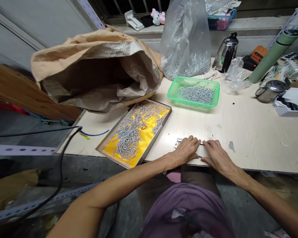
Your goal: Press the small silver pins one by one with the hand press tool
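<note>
firstly, metal piece: one, narrow; lay on the table near its front edge, mostly beneath both hands; its plate-like left end, pierced with holes, showed past the left hand.
left hand: palm down over the metal piece; fingers pressed close together along the far edge, thumb apart at the near edge, the piece gripped between.
right hand: just beside the left; fingers together at the far edge, thumb apart at the near edge, pinching the piece's right part.
table: pale, wood-grained, marked with dark specks.
tray: shallow, yellow-lined, set aslant left of the hands; near corner jutted over the table's front edge; bore many loose metal pins.
green basket: plastic, perforated, beyond the hands; held similar small pins.
paper sack: brown, on its side, mouth open, behind the tray.
plastic bag: clear, upright, small metal parts in its bottom.
right side: steel kettle; green bottle; lidded steel mug.
</note>
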Available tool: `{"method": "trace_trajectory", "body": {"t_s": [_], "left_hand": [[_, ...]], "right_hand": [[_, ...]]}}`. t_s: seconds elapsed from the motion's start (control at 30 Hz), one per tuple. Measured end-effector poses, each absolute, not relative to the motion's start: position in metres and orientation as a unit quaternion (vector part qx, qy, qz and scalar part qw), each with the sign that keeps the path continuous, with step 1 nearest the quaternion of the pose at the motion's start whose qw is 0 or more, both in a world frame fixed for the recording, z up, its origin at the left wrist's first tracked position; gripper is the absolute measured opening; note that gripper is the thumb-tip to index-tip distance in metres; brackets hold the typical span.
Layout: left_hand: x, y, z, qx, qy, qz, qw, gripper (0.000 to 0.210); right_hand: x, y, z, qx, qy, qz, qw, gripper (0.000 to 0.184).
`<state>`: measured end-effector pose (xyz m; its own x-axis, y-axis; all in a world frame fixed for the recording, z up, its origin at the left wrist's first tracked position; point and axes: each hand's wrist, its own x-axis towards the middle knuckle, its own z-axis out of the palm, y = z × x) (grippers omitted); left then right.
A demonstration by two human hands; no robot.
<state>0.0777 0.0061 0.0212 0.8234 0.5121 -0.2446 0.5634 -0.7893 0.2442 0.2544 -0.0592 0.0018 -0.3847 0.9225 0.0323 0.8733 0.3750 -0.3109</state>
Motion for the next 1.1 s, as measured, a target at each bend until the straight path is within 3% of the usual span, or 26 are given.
{"method": "trace_trajectory", "body": {"t_s": [0.1, 0.23, 0.33, 0.43, 0.6, 0.83, 0.93, 1.0, 1.1], "left_hand": [[0.081, 0.004, 0.021, 0.946, 0.283, -0.096, 0.129, 0.038], [0.085, 0.001, 0.015, 0.941, 0.301, -0.103, 0.116, 0.02], [0.089, 0.001, 0.009, 0.933, 0.326, -0.098, 0.115, 0.018], [0.091, -0.001, 0.002, 0.929, 0.35, -0.064, 0.101, 0.015], [0.085, -0.028, -0.019, 0.916, 0.389, 0.067, 0.067, 0.043], [0.086, -0.071, -0.037, 0.92, 0.333, 0.17, 0.12, 0.055], [0.086, -0.071, -0.038, 0.922, 0.321, 0.165, 0.138, 0.058], [0.085, -0.069, -0.04, 0.926, 0.31, 0.151, 0.152, 0.061], [0.086, -0.071, -0.044, 0.927, 0.308, 0.126, 0.171, 0.062]], "right_hand": [[0.252, -0.058, 0.002, -0.546, -0.822, 0.121, 0.108, 0.044], [0.251, -0.05, -0.003, -0.538, -0.831, 0.097, 0.101, 0.008], [0.249, -0.043, -0.005, -0.537, -0.836, 0.079, 0.08, 0.012], [0.253, -0.039, -0.001, -0.539, -0.837, 0.068, 0.067, 0.002], [0.275, -0.031, 0.013, -0.49, -0.855, 0.134, 0.102, 0.044], [0.272, 0.011, 0.007, -0.536, -0.835, 0.087, 0.092, 0.02], [0.252, 0.027, 0.015, -0.574, -0.815, 0.035, 0.069, 0.025], [0.232, 0.027, 0.021, -0.523, -0.849, 0.037, 0.062, 0.029], [0.196, 0.014, 0.023, -0.358, -0.927, 0.1, 0.044, 0.019]]}}
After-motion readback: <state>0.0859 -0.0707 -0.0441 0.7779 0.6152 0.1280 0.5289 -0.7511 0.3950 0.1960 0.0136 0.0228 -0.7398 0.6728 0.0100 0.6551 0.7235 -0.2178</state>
